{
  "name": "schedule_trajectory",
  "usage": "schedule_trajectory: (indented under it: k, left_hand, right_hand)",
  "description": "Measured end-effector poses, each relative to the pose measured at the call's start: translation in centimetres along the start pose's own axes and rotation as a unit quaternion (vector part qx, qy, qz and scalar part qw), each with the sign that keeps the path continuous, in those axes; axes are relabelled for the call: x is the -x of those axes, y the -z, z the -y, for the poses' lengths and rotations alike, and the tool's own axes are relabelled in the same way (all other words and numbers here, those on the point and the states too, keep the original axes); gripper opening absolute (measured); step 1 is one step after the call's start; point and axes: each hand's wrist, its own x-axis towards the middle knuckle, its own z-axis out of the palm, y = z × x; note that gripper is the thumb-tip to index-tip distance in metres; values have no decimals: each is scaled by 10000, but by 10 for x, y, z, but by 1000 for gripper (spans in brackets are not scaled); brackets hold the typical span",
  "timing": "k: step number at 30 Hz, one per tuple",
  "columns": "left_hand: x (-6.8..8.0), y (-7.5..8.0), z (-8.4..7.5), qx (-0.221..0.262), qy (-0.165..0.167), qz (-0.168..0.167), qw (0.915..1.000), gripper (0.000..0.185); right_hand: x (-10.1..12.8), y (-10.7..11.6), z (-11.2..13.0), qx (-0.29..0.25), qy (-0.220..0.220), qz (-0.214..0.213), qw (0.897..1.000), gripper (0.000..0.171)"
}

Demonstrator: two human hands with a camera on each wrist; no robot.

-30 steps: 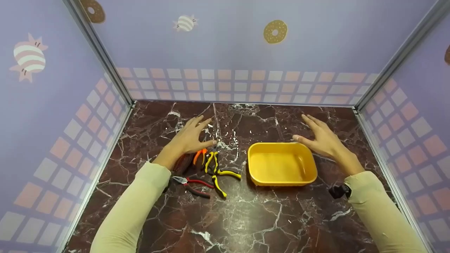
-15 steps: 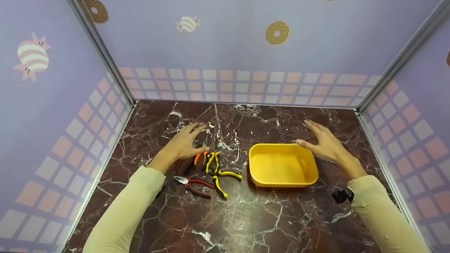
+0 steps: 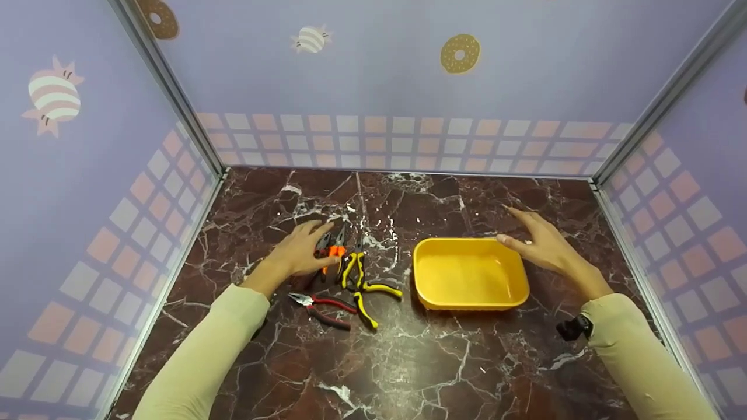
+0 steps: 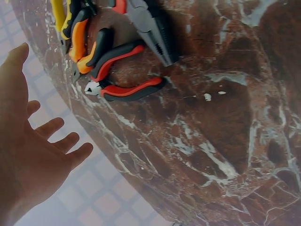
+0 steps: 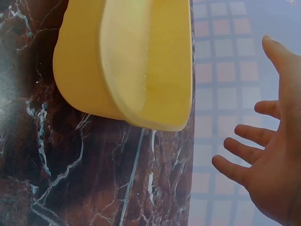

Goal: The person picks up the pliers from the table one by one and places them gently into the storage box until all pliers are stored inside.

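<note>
Pliers lie in a small heap left of centre on the marble table (image 3: 408,361): an orange pair (image 3: 334,252) at the back, a yellow pair (image 3: 363,283) beside it, a red pair (image 3: 324,307) nearest the person. The left hand (image 3: 299,254) hovers over the orange pair with fingers spread and nothing gripped; the left wrist view shows the palm clear of the tools. The right hand (image 3: 543,245), fingers loose and open, sits at the far right corner of the yellow tray (image 3: 421,274); whether the thumb touches the rim is hard to tell. This looks like the reach before a pick. Closing on the orange handles would call for the fingers to come down around them without snagging the yellow pair, which lies against them. Open marble lies in front of the heap and between heap and tray. The left wall (image 3: 117,221) is near the left forearm, and the right wall (image 3: 671,204) is close to the right hand.
</note>
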Motion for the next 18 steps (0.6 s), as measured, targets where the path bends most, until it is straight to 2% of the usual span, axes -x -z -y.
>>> schedule_trajectory:
  k: [5, 12, 18]
  left_hand:
    - [2, -4, 1, -9, -8, 59, 10000, 93]
    - [3, -9, 4, -20, -26, 94, 10000, 92]
    - [6, -14, 8, -45, 57, 214, 9997, 91]
  right_hand:
    - [2, -3, -3, -227, -17, -69, 9997, 83]
    - [5, -8, -8, -133, -110, 29, 9998, 84]
    - [7, -9, -13, -321, -191, 74, 9993, 82]
